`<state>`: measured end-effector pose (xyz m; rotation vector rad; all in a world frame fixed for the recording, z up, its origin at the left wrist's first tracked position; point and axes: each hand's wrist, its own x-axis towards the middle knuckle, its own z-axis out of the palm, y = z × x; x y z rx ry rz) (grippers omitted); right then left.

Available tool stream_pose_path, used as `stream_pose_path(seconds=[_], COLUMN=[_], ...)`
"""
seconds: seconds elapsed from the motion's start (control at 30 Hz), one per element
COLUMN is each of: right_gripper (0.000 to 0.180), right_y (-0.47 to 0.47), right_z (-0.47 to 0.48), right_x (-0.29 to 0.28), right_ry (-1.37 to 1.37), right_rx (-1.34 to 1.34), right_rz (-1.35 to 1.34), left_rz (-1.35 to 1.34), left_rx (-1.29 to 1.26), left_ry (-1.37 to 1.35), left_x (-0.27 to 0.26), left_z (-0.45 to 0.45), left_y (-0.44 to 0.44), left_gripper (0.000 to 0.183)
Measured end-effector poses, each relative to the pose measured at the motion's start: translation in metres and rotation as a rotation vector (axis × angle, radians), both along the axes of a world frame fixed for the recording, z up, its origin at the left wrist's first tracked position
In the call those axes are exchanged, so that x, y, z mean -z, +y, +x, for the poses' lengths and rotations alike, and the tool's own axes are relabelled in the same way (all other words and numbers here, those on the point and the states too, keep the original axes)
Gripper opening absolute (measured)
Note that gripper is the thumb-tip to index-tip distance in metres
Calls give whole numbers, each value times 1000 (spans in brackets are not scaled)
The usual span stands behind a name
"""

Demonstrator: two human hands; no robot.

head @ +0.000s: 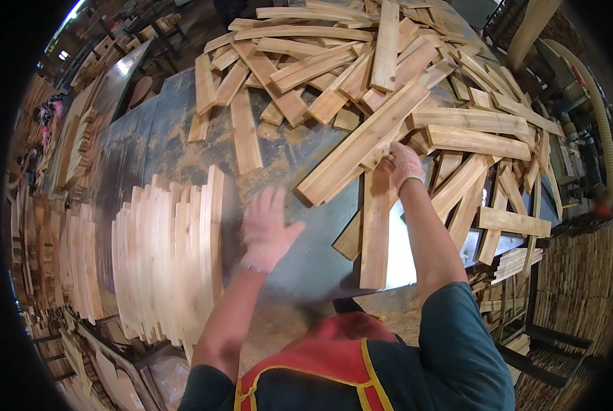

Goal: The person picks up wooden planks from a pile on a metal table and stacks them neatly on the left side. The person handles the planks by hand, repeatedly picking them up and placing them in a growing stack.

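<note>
My left hand (268, 226), in a pale knit glove, is raised over the metal tabletop with its fingers apart, holding nothing. It is between a row of wooden boards stood close together (167, 262) and the loose pile. At the near side of the pile, my right hand (405, 163), gloved too, has its fingers bent at the edge of a short wooden piece; whether they grip it is hidden. Beside it a long wooden board (363, 144) lies slanted on other pieces. Below the right hand, another board (374, 231) points towards me.
Loose wooden boards (321, 67) cover the far and right parts of the metal table (178, 128), which bears sawdust. Stacked wood (583, 277) and a dark metal frame (558, 336) stand at the right. A ribbed hose (601, 113) hangs at the upper right.
</note>
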<state>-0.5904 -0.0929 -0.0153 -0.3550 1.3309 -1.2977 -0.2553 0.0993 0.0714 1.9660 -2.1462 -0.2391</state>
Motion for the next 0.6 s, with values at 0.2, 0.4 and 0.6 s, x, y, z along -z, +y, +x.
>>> stream_pose_path(seconds=[0.2,0.4,0.6], right_gripper=[29,24,57], right_y=[-31,59,213], right_z=[1,25,88], right_x=[5,-52,-47], right_ry=[27,78,-290], right_rx=[39,-393,-442], right_rz=[109,90,221], left_rz=[477,754,898], left_rx=[-66,-140,-295], left_ry=[115,714,676], left_x=[10,5,-16], left_z=[-89,-70,-10], left_y=[-98,23,193], left_gripper=[110,111,109])
